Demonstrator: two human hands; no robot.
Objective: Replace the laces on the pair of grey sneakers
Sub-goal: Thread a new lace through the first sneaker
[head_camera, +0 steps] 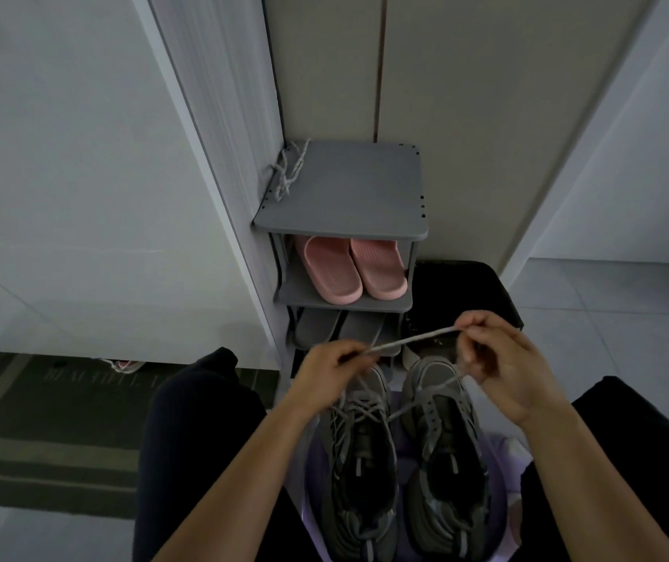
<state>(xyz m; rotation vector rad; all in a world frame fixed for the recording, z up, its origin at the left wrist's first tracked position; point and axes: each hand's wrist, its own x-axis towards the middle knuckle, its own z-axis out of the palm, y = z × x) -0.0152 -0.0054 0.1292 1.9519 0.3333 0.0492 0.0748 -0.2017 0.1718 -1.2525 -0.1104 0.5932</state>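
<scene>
- Grey lace [409,341] runs taut between both hands, just above the toes of the two sneakers.
- Left hand [328,369] pinches one end of that stretch between thumb and curled fingers, over the toe of the left sneaker [359,460].
- Right hand [503,367] pinches the other end at its fingertips, slightly higher, over the toe of the right sneaker [442,460].
- From each hand a strand of lace drops toward the sneakers; which eyelets they reach, I cannot tell.
- Both sneakers stand side by side, toes toward the rack [340,188], on a purple surface [312,472] between the person's dark-clad knees.
- The left sneaker shows crossed lacing over its tongue.
- A spare lace [288,172] lies bunched at the far left corner of the rack's top shelf.
- Pink slippers [349,269] sit on the shelf below, and grey slippers [336,328] on the next one down.
- A black object [466,294] sits on the floor just right of the rack.
- A dark doormat [61,419] lies on the floor to the left.
</scene>
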